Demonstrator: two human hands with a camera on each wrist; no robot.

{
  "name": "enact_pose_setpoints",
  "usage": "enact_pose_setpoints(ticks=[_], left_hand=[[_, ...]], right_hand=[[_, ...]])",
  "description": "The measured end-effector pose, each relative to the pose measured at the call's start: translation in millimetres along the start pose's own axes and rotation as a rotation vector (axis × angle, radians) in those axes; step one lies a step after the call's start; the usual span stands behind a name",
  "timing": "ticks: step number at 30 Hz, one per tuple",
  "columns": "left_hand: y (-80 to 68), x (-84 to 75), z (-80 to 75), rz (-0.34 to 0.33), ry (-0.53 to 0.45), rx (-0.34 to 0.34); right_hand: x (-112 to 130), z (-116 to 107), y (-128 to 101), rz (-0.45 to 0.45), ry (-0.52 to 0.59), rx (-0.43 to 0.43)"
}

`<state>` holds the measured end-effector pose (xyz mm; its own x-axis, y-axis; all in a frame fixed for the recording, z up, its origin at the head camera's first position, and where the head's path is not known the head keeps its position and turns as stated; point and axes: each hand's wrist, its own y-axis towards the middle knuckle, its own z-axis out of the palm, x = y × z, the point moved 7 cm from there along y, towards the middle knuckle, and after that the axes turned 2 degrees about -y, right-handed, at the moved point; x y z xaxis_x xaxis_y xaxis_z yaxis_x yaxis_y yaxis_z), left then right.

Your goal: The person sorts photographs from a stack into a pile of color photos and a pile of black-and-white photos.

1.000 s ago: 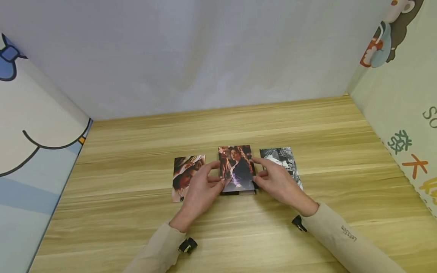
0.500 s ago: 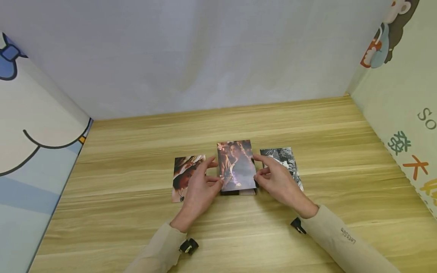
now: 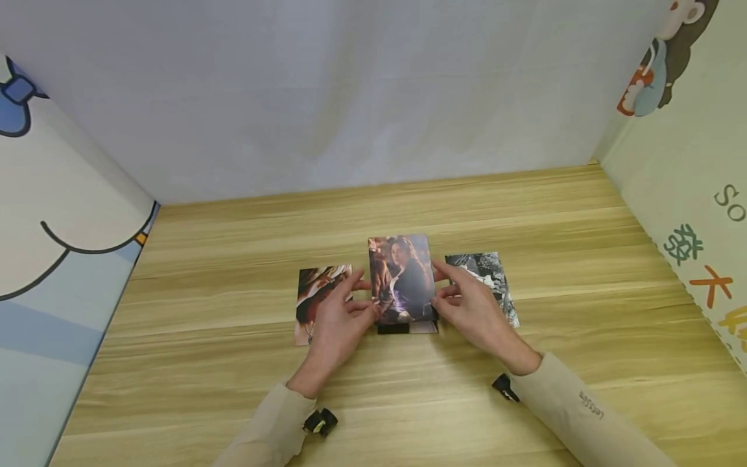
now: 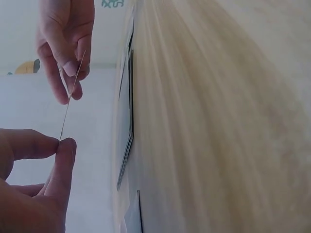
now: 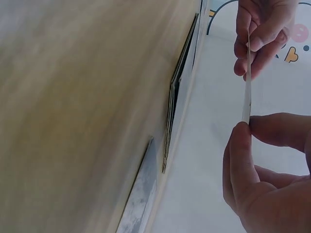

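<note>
A photo card (image 3: 403, 279) of a long-haired figure in dark clothes is held up between both hands, above a small stack of cards (image 3: 393, 329). My left hand (image 3: 338, 324) pinches its left edge between thumb and fingers; my right hand (image 3: 475, 311) pinches its right edge. In the left wrist view the card (image 4: 68, 104) is seen edge-on, apart from the stack (image 4: 127, 111) on the table. In the right wrist view the stack (image 5: 176, 92) shows several layers. What is pictured on the stack's top card is mostly hidden.
A card with a hat picture (image 3: 312, 305) lies left of the stack, partly behind the left hand. A black-and-white card (image 3: 496, 275) lies to the right, partly covered by the right hand. A pale wall (image 3: 373, 97) rises behind the wooden table (image 3: 233, 389).
The held card has risen and shifted slightly away and left, showing more of the stack beneath it. Both hands keep their pinch, and the cards on the table stay put.
</note>
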<state>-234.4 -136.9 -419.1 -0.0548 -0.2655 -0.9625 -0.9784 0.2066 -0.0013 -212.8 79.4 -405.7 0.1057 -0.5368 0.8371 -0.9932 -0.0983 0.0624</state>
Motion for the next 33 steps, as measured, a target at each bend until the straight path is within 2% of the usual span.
enact_pose_setpoints(ticks=[9,18,26,33], left_hand=[[-1.9,-3.4,-6.0,0.052,0.047,-0.022],[-3.1,-3.4,-17.8,0.082,0.102,-0.078],[-3.9,-2.4,-27.2,0.061,0.061,-0.096],[-3.6,-2.2,-35.1,0.063,0.049,-0.097]], right_hand=[[4,5,1,0.004,0.039,0.003],[10,10,2,0.006,0.078,0.003],[16,13,3,0.01,0.088,-0.012],[19,17,4,0.05,0.1,0.003]])
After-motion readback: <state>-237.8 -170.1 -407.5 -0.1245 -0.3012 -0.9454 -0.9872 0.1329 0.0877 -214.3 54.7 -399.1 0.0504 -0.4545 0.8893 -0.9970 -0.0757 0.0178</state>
